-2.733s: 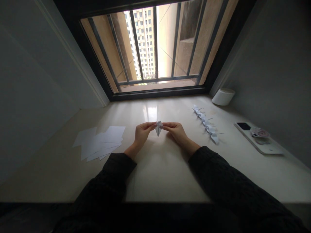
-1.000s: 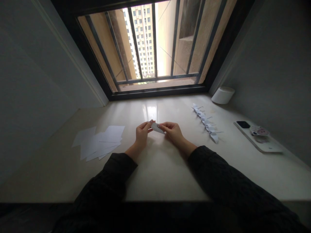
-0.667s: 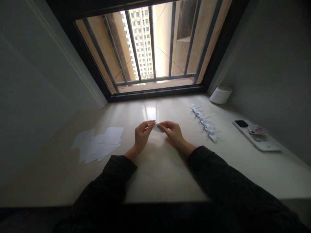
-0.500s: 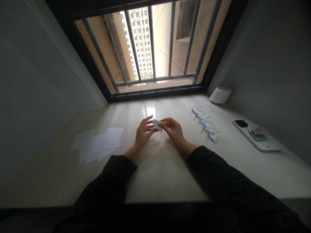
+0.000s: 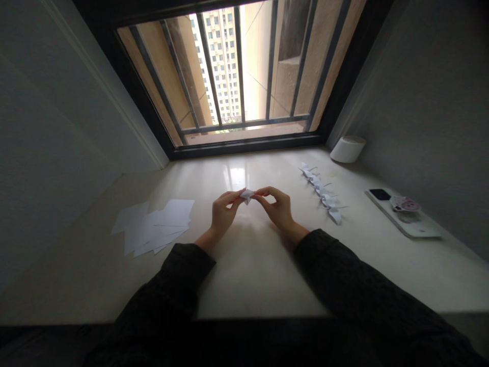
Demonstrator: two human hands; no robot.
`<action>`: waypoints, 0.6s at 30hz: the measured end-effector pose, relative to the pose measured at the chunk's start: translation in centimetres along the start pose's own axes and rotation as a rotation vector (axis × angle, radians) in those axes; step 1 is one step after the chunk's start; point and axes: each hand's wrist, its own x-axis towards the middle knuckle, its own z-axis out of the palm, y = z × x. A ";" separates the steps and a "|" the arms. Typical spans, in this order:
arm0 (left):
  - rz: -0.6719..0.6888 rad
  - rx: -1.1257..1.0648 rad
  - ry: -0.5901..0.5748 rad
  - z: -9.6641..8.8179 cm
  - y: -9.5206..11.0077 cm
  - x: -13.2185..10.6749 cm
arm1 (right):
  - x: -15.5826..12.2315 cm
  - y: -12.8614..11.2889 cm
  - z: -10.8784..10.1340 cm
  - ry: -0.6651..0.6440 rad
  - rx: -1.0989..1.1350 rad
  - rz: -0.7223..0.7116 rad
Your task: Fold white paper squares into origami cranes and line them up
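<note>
A small folded piece of white paper (image 5: pixel 247 195) is held between my two hands above the pale sill. My left hand (image 5: pixel 224 210) pinches its left side between thumb and fingertips. On the right side, my right hand (image 5: pixel 276 205) pinches it with thumb and index finger, the other fingers curled. Its finer folds are too small to make out. To the right of my right hand, several folded paper cranes (image 5: pixel 323 196) stand in a slanting row. Left of my left hand lie several flat white paper sheets (image 5: pixel 158 227), overlapping one another.
A phone (image 5: pixel 414 221) with a round grip on its back lies at the right by the wall. Behind it, a white cylindrical object (image 5: pixel 347 149) sits in the corner. The barred window (image 5: pixel 244 142) closes off the far side, and the sill's front edge (image 5: pixel 260 319) runs near me.
My left fingers, spread before, have closed into a pinch on the folded paper. The paper has turned and looks flatter and wider. My right hand has shifted slightly right.
</note>
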 end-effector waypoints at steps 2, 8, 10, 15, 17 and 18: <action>0.028 0.019 -0.009 0.0 0.2 0.0 | 0.0 0.2 0.0 0.005 -0.006 -0.017; 0.054 0.027 0.005 -0.1 1.0 -0.1 | 0.0 0.6 0.0 -0.010 -0.058 -0.009; 0.071 0.053 0.006 -0.2 1.1 -0.1 | -0.1 0.7 0.0 -0.013 -0.082 -0.019; 0.110 0.096 0.004 -0.2 1.2 -0.2 | -0.1 0.8 0.1 -0.031 -0.141 -0.051; 0.111 0.108 0.013 -0.3 1.1 -0.2 | -0.1 0.9 0.2 -0.031 -0.159 -0.042; 0.110 0.114 0.020 -0.3 1.1 -0.2 | -0.1 1.0 0.2 -0.031 -0.169 -0.037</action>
